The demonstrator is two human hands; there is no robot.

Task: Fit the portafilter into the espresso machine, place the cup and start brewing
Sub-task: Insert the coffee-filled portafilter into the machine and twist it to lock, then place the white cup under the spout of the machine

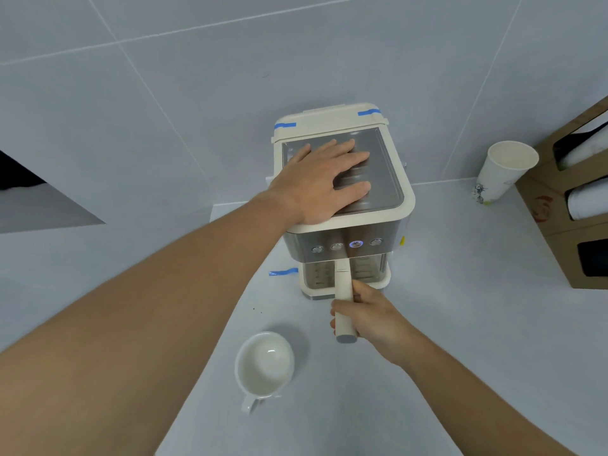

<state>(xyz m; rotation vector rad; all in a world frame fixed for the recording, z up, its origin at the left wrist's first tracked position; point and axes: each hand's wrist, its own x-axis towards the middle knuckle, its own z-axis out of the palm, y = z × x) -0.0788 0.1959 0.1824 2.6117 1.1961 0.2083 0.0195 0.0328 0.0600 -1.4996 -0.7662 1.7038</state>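
Your left hand (324, 182) lies flat, fingers spread, on the brushed-metal top plate of the cream and steel espresso machine (345, 225); it grips nothing and only bears down to steady the body. Your right hand (368, 315) is closed around the cream, rod-shaped handle of the portafilter (343, 304), which points out of the machine's front toward you, just under the row of round buttons (347, 246). The basket end is hidden beneath the front panel, so you cannot tell whether it is seated in the group head or how far it is turned.

You appear to be on the first step, locking the portafilter in. Judging by the handle standing roughly square to the front, the lock may be close to home, but this is a guess. Next you would confirm it is firm, then let go.

The white ceramic cup with a side handle (265, 363) sits empty on the pale counter (460, 324), near your right hand on its left and closer to you, well apart from the drip tray (378, 284). It has yet to be set on the tray beneath the portafilter. One button, just ahead of your right hand, glows blue (355, 244); pressing to brew comes last.
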